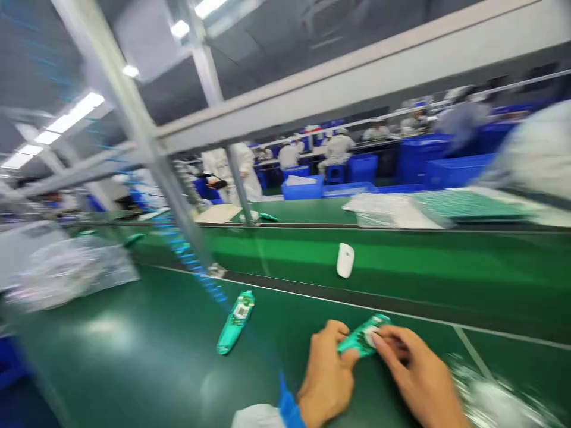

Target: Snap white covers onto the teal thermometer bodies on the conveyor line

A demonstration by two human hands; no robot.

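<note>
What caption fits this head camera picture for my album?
A left hand and right hand hold a green board at a green bench; a second board lies nearby.

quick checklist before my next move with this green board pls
1. Board held at both ends: ok, the left hand and the right hand both pinch it.
2. Board lifted off the mat: cannot tell, too blurred.
3. Second board out of the way: ok, it lies alone on the mat, left of the hands.
4. White part out of the way: ok, it sits on the belt beyond the hands.
5. Shiny thing by the right hand: cannot tell what it is.
</note>
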